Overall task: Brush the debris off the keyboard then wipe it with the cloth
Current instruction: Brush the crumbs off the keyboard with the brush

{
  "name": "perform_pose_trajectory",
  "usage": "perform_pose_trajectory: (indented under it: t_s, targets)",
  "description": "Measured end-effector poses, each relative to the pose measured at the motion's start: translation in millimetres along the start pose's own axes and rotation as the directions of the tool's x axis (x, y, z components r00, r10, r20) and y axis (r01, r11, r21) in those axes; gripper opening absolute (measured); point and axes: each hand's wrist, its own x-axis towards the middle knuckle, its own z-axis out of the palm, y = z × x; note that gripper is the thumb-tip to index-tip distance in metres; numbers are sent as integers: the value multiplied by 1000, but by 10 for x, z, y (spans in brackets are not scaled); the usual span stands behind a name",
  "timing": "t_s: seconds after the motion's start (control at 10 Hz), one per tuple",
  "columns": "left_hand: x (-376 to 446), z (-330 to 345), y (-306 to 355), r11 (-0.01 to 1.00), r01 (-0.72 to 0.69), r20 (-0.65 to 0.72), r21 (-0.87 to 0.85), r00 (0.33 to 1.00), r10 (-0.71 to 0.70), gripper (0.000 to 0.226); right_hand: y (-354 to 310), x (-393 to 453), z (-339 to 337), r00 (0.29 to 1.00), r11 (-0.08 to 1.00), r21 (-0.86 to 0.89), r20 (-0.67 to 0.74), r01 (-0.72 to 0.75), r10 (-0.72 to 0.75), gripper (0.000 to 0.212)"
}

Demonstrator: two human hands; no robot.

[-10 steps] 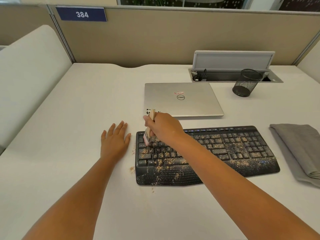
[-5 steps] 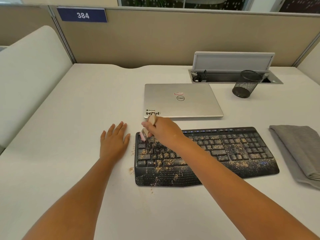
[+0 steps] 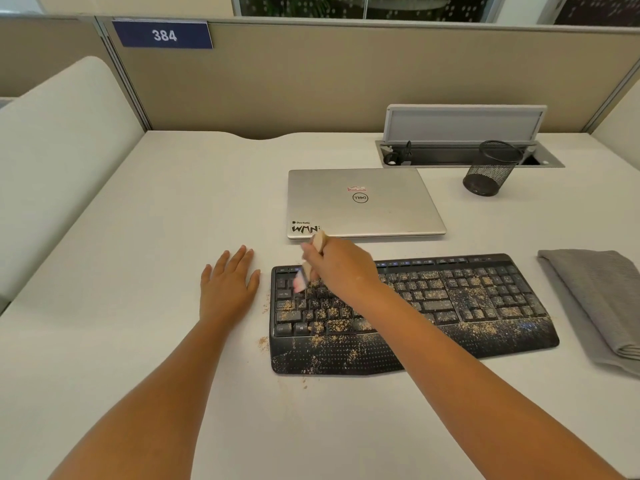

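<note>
The black keyboard [image 3: 415, 313] lies in the lower middle of the frame, long axis running left to right, speckled with tan debris [image 3: 337, 325]. Over its upper-left corner, the right hand [image 3: 341, 268] curls tightly round a small brush [image 3: 310, 263], handle tilted up toward the closed laptop [image 3: 363, 202], pinkish bristles down on the top-left keys. The forearm reaches in diagonally from the lower right. The left hand [image 3: 228, 285] rests flat on the desk [image 3: 138, 237], fingers straight, just left of the keyboard. The folded grey cloth [image 3: 595, 299] sits at the right edge.
</note>
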Motion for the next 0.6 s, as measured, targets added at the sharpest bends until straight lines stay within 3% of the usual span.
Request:
perform_pose_trajectory:
  t_s: [0.3,0.4,0.6]
  targets:
    - [-9,-8,7,1000,6,0,2,1000,-6,52,-147,44,-56,993,992,60,29,109,-111,44]
    - [-9,-11,0,1000,7,6,8,1000,-7,52,-58,89,-14,999,997,71,43,22,-25,47]
    - [-9,-18,5,1000,0,7,4,1000,0,52,-8,126,-11,1000,981,196,6,10,-12,46]
